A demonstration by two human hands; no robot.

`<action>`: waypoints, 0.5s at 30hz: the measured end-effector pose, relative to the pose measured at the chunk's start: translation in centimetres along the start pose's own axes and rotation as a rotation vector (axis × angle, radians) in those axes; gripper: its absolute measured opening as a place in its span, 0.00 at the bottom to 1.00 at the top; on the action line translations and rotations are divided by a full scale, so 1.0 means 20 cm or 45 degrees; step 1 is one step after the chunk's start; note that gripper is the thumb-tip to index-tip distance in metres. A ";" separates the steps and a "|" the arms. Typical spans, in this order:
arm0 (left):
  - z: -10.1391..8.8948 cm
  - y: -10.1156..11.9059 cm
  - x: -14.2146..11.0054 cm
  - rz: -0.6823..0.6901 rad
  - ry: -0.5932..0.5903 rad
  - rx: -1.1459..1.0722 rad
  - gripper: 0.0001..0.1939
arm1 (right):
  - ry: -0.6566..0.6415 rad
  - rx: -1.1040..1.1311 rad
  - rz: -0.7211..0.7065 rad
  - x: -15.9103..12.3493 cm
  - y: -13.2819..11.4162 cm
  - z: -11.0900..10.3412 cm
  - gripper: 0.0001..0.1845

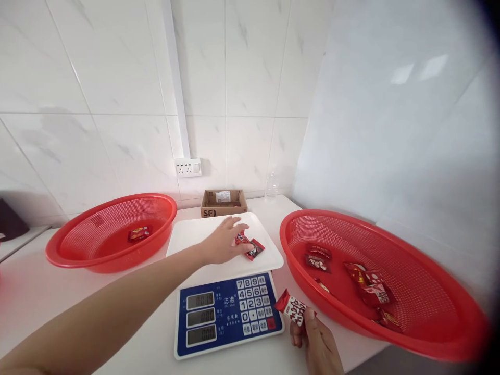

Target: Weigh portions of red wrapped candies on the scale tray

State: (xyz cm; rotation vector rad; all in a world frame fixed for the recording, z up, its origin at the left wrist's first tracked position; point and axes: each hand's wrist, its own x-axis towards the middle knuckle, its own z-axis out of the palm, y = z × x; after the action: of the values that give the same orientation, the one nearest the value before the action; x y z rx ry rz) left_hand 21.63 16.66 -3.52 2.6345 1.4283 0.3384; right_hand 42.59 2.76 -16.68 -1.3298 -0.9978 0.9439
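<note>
Above the white weighing tray (187,242) of a digital scale (228,312), my left hand (221,245) has its thumb and fingers apart. They curve around a small red snack packet (241,238) and a dark red-and-black packet (255,251), which overlap on the tray. The thumb appears to touch them. In front of the keypad's right side, my right hand (316,341) pinches a red-and-white snack packet (294,309) between thumb and fingers. The scale's top display (203,300) seems to read 0.015, though its last digit is hard to make out.
To the right, a large red plastic basket (326,217) holds several snack packets (369,284). Another red basket (113,202) at left contains red packets (139,233). Behind the scale stand a cardboard box (223,210) and a clear plastic container (271,186), against the tiled wall.
</note>
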 end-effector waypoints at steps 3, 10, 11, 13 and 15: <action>0.05 0.11 0.08 0.035 -0.104 -0.015 0.37 | 0.006 -0.051 0.007 -0.01 -0.02 0.00 0.34; 0.06 0.14 0.12 -0.028 -0.099 0.131 0.22 | -0.018 -0.059 0.048 -0.01 -0.05 0.01 0.34; 0.06 0.13 0.11 -0.046 -0.088 0.150 0.20 | -0.023 -0.057 0.049 -0.01 -0.05 0.01 0.34; 0.04 0.10 0.09 -0.089 -0.062 0.175 0.17 | -0.031 -0.059 0.054 -0.01 -0.05 0.00 0.34; 0.00 0.05 0.07 -0.160 -0.006 0.194 0.15 | -0.029 -0.071 0.062 -0.01 -0.04 0.00 0.34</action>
State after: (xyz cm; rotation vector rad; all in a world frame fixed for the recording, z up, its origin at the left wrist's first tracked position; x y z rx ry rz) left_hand 23.15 17.27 -3.20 2.6413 1.6714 0.2175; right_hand 42.52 2.63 -15.80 -1.3979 -1.0197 0.9761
